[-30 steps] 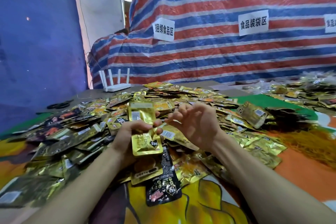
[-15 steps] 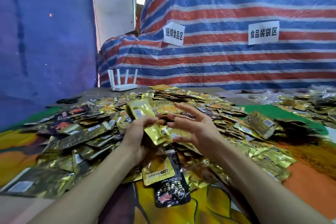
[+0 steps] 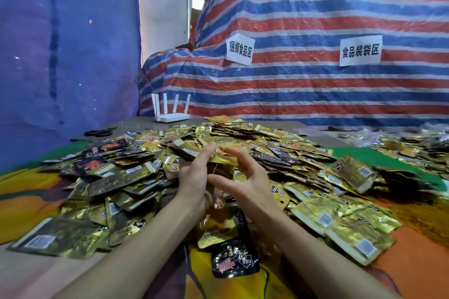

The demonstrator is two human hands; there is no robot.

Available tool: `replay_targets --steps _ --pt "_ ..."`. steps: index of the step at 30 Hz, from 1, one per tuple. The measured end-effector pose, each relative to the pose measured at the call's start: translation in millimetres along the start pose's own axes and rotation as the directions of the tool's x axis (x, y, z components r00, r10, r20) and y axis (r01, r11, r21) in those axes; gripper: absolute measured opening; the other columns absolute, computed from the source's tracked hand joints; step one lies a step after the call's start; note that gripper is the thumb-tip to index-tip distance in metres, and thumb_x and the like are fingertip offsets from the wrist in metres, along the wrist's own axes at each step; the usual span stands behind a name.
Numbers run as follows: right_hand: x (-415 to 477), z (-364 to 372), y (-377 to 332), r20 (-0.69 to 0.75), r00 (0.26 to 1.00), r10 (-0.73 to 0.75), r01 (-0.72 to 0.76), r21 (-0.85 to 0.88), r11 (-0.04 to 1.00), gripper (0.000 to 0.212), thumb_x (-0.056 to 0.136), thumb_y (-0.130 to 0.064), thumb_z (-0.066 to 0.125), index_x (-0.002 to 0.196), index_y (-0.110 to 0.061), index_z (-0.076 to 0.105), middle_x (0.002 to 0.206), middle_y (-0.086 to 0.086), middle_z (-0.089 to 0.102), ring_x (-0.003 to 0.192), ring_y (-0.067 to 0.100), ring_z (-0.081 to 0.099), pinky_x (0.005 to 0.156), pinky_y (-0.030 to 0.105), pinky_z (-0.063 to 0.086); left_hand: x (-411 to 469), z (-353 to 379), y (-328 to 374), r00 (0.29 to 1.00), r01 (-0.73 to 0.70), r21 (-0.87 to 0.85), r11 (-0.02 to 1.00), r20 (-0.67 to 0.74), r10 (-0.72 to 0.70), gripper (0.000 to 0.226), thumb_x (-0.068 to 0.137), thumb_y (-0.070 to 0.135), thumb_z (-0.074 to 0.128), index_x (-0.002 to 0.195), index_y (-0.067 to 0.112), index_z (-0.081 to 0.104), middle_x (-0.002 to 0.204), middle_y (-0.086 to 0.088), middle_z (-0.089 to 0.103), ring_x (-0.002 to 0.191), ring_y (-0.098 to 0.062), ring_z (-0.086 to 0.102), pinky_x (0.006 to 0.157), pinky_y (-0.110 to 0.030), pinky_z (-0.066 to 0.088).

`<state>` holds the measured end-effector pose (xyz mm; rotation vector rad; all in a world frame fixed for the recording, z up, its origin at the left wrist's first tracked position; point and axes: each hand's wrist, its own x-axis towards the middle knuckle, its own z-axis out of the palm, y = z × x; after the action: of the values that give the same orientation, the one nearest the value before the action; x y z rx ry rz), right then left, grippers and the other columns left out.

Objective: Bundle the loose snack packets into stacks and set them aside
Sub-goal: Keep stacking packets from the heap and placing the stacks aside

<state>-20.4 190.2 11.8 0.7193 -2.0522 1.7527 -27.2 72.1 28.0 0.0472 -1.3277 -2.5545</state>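
A big heap of loose gold and black snack packets (image 3: pixel 279 153) covers the table. My left hand (image 3: pixel 194 182) is raised over the middle of the heap and holds a small stack of gold packets (image 3: pixel 226 160). Its fingers lie upright against the stack's near side, and its thumb is hidden. My right hand (image 3: pixel 247 182) is just to the right, fingers spread and loosely curved, thumb reaching toward the left palm. A thin yellow band (image 3: pixel 214 167) runs between the two hands. A black packet (image 3: pixel 233 262) lies near me under my forearms.
A white router (image 3: pixel 171 114) stands at the table's far left. Black scissors (image 3: pixel 99 132) lie to its left. More packets (image 3: pixel 413 145) are piled at the far right. A striped tarp with two paper signs (image 3: pixel 360 50) hangs behind.
Both hands have risen and moved forward over the heap. The left hand's stack has turned from upright to nearly flat, and the right hand's fingers have spread wider.
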Motion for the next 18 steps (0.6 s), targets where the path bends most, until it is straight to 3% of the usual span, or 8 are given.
replay_targets --steps 2,4,6,7,11,13,15,18 --pt "-0.1 -0.9 0.6 -0.019 1.000 0.002 -0.001 0.031 1.000 0.061 0.073 -0.017 0.090 0.126 -0.034 0.066 0.129 0.001 0.062 0.119 0.012 0.061 0.104 0.039 0.051 -4.5 3.1 -2.1 0.991 0.079 -0.010 0.997 0.112 -0.077 0.027 0.088 0.034 0.072 0.089 0.008 0.080 0.097 -0.018 0.075 0.086 -0.036 0.073 0.075 -0.044 0.059" --pt "-1.4 -2.6 2.2 -0.014 1.000 0.010 -0.009 0.027 1.000 0.063 0.071 -0.017 0.090 0.126 -0.036 0.065 0.131 0.000 0.059 0.119 0.006 0.059 0.102 0.025 0.050 -4.9 3.8 -1.7 0.970 0.158 -0.027 0.987 0.194 -0.150 0.036 0.094 0.037 0.063 0.102 0.005 0.077 0.106 -0.018 0.074 0.097 -0.035 0.073 0.082 -0.045 0.060" --pt "-2.4 -2.1 2.2 0.022 1.000 0.003 -0.003 -0.015 1.000 0.064 0.072 -0.017 0.090 0.127 -0.035 0.063 0.131 -0.006 0.060 0.118 -0.003 0.056 0.094 0.009 0.044 -3.2 1.9 0.0 0.956 0.208 -0.071 0.976 0.225 -0.187 0.038 0.096 0.037 0.058 0.089 0.007 0.081 0.097 -0.014 0.076 0.089 -0.030 0.075 0.070 -0.039 0.061" --pt "-2.4 -1.1 2.9 0.038 0.999 -0.004 0.004 -0.007 1.000 0.063 0.072 -0.015 0.089 0.127 -0.032 0.063 0.129 -0.008 0.062 0.116 -0.005 0.057 0.092 0.007 0.044 -2.7 1.5 1.2 0.949 0.229 -0.101 0.968 0.243 -0.200 0.040 0.096 0.037 0.057 0.084 0.007 0.082 0.094 -0.012 0.076 0.086 -0.028 0.075 0.067 -0.038 0.061" --pt "-2.1 -1.3 1.9 0.045 0.999 -0.028 0.026 0.055 0.998 0.069 0.064 -0.019 0.087 0.128 -0.028 0.063 0.129 -0.006 0.061 0.116 0.002 0.059 0.100 0.024 0.051 -0.9 1.5 2.8 0.943 0.252 -0.125 0.960 0.254 -0.215 0.043 0.095 0.037 0.056 0.082 0.005 0.082 0.096 -0.014 0.076 0.088 -0.030 0.075 0.068 -0.039 0.062" --pt "-1.3 -3.4 1.8 0.082 0.995 -0.048 0.046 0.026 0.999 0.072 0.061 -0.029 0.081 0.130 -0.034 0.061 0.133 -0.008 0.055 0.118 -0.001 0.056 0.099 0.019 0.049 0.7 1.2 4.7 0.947 0.250 -0.133 0.959 0.240 -0.213 0.045 0.096 0.035 0.053 0.081 0.004 0.082 0.096 -0.015 0.076 0.085 -0.031 0.076 0.064 -0.040 0.061" --pt "1.3 -4.6 3.6 0.107 0.994 -0.032 0.021 0.104 0.994 0.062 0.065 -0.029 0.071 0.126 -0.030 0.065 0.134 -0.009 0.058 0.121 0.002 0.056 0.094 0.022 0.052 1.4 0.0 5.7 0.950 0.244 -0.141 0.959 0.234 -0.207 0.041 0.096 0.032 0.053 0.090 0.004 0.081 0.100 -0.017 0.076 0.086 -0.031 0.075 0.067 -0.042 0.062" --pt "4.2 -9.0 6.8 0.005 1.000 0.015 -0.015 0.182 0.983 0.043 0.073 -0.033 0.070 0.114 -0.020 0.067 0.116 -0.012 0.070 0.112 0.009 0.063 0.083 0.020 0.053 -0.2 -2.2 3.9 0.950 0.226 -0.126 0.966 0.247 -0.190 0.038 0.097 0.028 0.051 0.094 0.004 0.080 0.105 -0.020 0.074 0.089 -0.032 0.075 0.070 -0.043 0.061"
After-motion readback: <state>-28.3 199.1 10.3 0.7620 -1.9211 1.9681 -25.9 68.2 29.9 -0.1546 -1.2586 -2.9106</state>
